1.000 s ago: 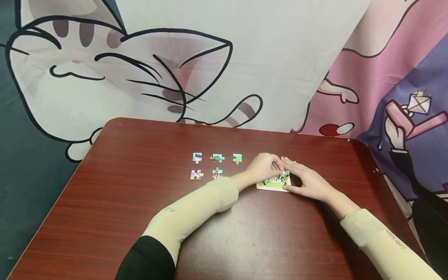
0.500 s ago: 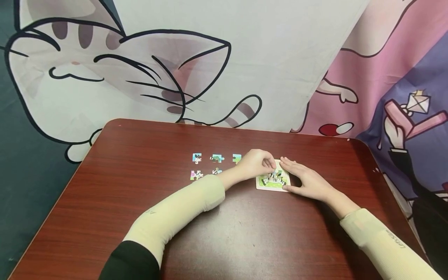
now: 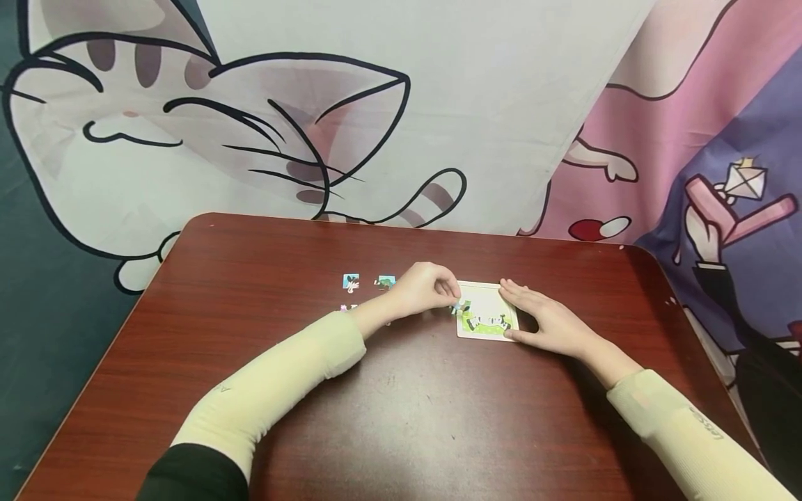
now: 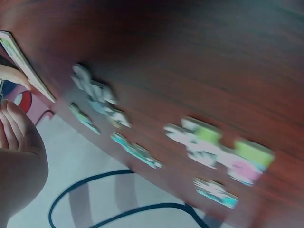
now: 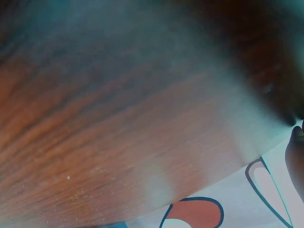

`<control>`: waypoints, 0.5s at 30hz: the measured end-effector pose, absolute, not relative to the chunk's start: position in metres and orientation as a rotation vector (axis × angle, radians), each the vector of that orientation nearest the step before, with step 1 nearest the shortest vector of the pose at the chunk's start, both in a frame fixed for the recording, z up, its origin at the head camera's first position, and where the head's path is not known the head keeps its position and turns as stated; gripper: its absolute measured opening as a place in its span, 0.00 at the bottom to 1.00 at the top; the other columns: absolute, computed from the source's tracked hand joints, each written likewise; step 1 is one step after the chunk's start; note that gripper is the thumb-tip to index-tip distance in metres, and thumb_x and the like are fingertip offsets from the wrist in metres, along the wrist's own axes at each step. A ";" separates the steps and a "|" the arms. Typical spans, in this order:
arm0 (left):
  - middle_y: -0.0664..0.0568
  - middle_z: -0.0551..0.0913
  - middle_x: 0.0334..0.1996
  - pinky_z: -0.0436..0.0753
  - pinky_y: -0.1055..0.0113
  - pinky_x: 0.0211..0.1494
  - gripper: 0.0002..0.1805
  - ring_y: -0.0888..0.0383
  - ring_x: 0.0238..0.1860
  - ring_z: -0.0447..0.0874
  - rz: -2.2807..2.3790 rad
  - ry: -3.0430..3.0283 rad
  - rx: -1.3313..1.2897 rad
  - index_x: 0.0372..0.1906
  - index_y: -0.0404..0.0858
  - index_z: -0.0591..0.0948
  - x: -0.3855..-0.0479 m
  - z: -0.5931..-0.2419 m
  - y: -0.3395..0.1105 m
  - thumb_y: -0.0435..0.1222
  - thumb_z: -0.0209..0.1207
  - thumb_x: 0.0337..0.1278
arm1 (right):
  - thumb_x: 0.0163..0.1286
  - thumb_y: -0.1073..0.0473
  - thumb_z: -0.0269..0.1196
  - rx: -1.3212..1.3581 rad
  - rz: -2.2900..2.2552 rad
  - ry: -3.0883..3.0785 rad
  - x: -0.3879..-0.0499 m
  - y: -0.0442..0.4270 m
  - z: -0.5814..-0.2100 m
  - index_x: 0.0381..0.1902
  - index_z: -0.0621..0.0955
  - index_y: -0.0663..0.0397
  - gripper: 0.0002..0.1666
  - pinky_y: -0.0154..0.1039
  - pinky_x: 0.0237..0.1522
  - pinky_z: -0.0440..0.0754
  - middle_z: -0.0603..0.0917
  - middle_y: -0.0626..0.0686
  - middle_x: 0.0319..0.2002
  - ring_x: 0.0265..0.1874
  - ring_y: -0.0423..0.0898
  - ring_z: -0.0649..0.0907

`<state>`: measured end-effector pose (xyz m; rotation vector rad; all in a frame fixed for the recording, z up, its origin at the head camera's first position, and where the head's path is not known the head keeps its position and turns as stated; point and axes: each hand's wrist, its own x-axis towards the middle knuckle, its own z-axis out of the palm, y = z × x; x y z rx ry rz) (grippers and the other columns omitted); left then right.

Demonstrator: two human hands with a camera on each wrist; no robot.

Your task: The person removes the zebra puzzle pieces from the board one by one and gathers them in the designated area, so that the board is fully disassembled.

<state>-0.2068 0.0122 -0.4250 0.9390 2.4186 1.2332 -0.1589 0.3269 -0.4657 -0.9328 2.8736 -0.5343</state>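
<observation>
My left hand [image 3: 421,288] pinches a small jigsaw piece [image 3: 464,305] at its fingertips, over the left edge of a jigsaw board [image 3: 485,298]. The board has a pale rim, and a green and black-and-white picture fills its lower part; the upper part is white. Against the board's right side rests my right hand [image 3: 551,321], fingers extended along the upper corner and thumb at the lower one. In the left wrist view the left hand [image 4: 21,147] is at the left edge, and its fingertips are mostly cut off.
Loose jigsaw pieces lie on the brown table [image 3: 388,417] left of the board, including one with a blue top [image 3: 351,282] and a green one [image 3: 386,282]. My left arm hides others; the left wrist view shows a pink-and-green piece [image 4: 247,164]. A cartoon curtain [image 3: 501,125] hangs behind.
My left hand has moved left from the board's upper right to its left edge, carrying the jigsaw piece and uncovering the board. The right hand has stayed in place.
</observation>
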 end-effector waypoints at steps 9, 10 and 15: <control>0.46 0.93 0.35 0.86 0.77 0.44 0.02 0.59 0.36 0.91 1.243 2.426 0.885 0.38 0.34 0.90 -0.206 -0.432 -0.014 0.28 0.70 0.61 | 0.64 0.49 0.77 -0.924 -0.516 2.876 -0.158 0.327 -0.464 0.80 0.67 0.59 0.53 0.46 0.84 0.59 0.68 0.61 0.81 0.79 0.62 0.69; 0.46 0.93 0.35 0.86 0.77 0.44 0.03 0.59 0.36 0.91 1.243 2.427 0.879 0.38 0.34 0.90 -0.205 -0.433 -0.016 0.28 0.70 0.60 | 0.64 0.48 0.77 -0.923 -0.517 2.875 -0.158 0.327 -0.464 0.81 0.67 0.59 0.53 0.45 0.84 0.59 0.67 0.61 0.81 0.79 0.62 0.69; 0.46 0.93 0.35 0.87 0.75 0.45 0.02 0.58 0.37 0.91 1.220 2.439 0.843 0.38 0.34 0.90 -0.203 -0.436 -0.026 0.28 0.70 0.60 | 0.65 0.48 0.76 -0.920 -0.517 2.870 -0.159 0.327 -0.465 0.81 0.67 0.59 0.53 0.43 0.85 0.58 0.67 0.60 0.81 0.80 0.61 0.69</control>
